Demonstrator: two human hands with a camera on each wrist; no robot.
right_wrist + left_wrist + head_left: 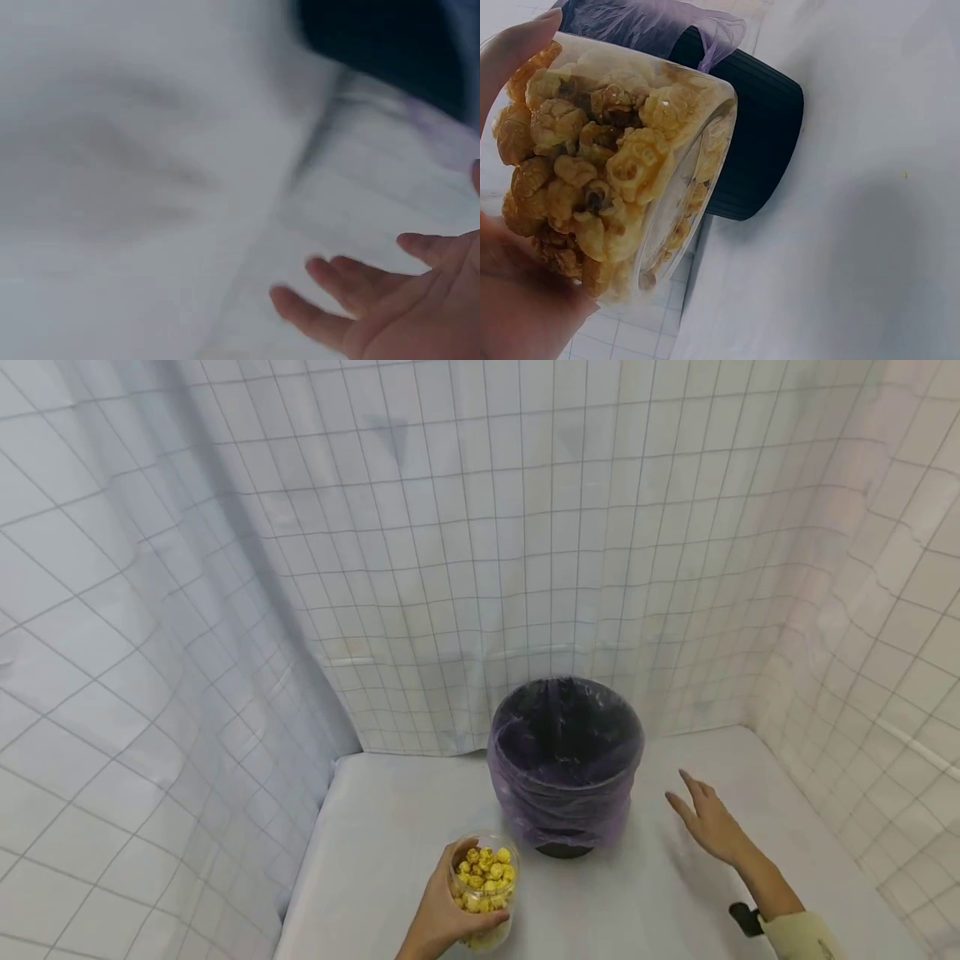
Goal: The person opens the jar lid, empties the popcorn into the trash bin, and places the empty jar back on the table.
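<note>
it's a booth (187,610) w/ gridded sheets (465,552) round wht tbl (375,827).

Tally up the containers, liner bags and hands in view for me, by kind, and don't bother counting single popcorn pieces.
Clear jars: 1, the jar of yellow popcorn
Bins: 1, the dark bin
Liner bags: 1, the purple liner over the bin
Hands: 2, the left hand gripping the jar, the right hand holding nothing
Total: 5

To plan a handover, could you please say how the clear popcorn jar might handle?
The jar looks smooth, so it may slip. Its popcorn suggests it's probably light for its size. Being round, it could roll if laid down.
</note>
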